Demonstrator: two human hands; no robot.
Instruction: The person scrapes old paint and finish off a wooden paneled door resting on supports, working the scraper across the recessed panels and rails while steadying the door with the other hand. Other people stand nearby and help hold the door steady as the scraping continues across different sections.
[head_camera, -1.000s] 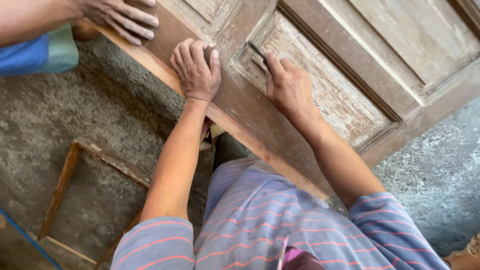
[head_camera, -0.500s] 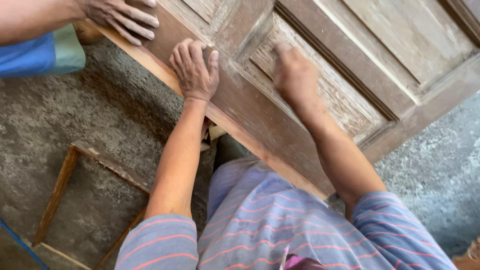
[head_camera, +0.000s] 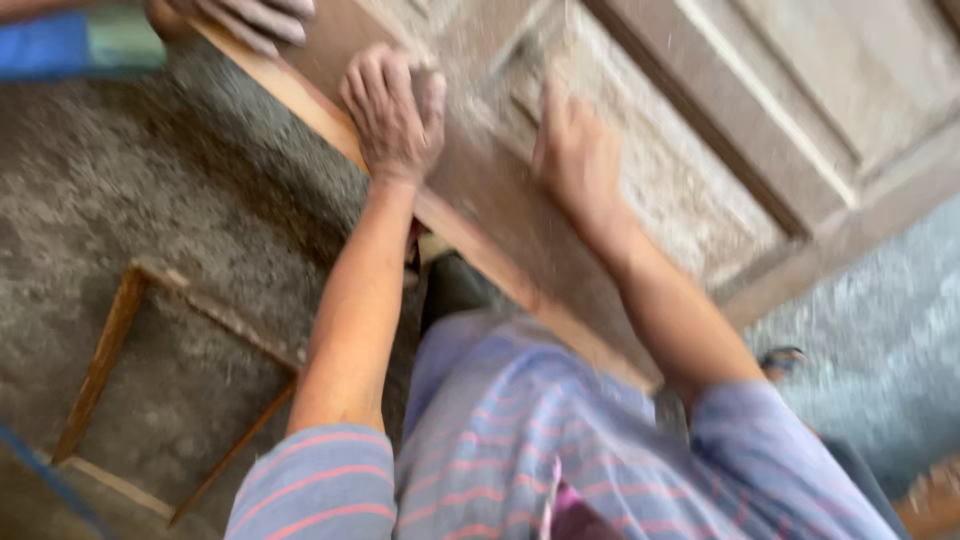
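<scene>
A worn wooden panelled door (head_camera: 700, 130) lies tilted across the top of the head view, its paint partly rubbed off. My left hand (head_camera: 393, 112) presses on the door's lower rail, fingers bent and close together, with nothing clearly in it. My right hand (head_camera: 577, 152) lies on the recessed panel to the right, its fingers closed round a small dark tool (head_camera: 530, 50) that is badly blurred. My arms reach out from a striped shirt (head_camera: 520, 450).
Another person's hand (head_camera: 250, 15), with a blue and green sleeve (head_camera: 80, 45), rests on the door's edge at the top left. A wooden frame (head_camera: 130, 330) lies on the rough concrete floor (head_camera: 200, 200). A sandalled foot (head_camera: 782, 357) shows at the right.
My right hand has slid up and back along the panel with the tool. The view has shifted and blurred. My left hand and the other person's hand stay put.
</scene>
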